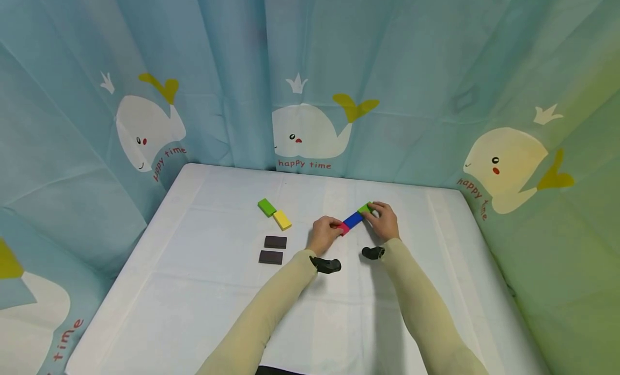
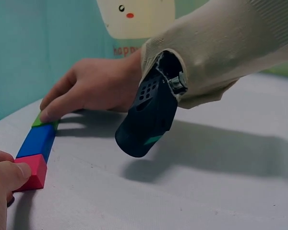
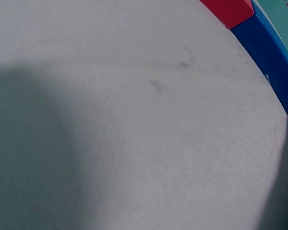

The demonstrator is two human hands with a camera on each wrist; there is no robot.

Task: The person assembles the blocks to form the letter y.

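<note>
Three rectangular blocks lie end to end in a slanted row on the white table: a pinkish-red block (image 1: 345, 229) nearest me, a blue block (image 1: 353, 220) in the middle and a green block (image 1: 364, 209) at the far right end. My left hand (image 1: 323, 235) pinches the red block, its thumb on the near side in the left wrist view. With thumb and fingers, my right hand (image 1: 385, 223) holds the green block, covering part of it. Between the hands the blue block (image 2: 36, 142) is untouched. The right wrist view shows the red block (image 3: 233, 9) meeting the blue one.
Left of the row, another green block (image 1: 266, 207) and a yellow block (image 1: 282, 220) lie corner to corner. Two dark brown blocks (image 1: 275, 242) lie parallel below them. A whale-print curtain (image 1: 232, 95) hangs around the white table (image 1: 194, 310).
</note>
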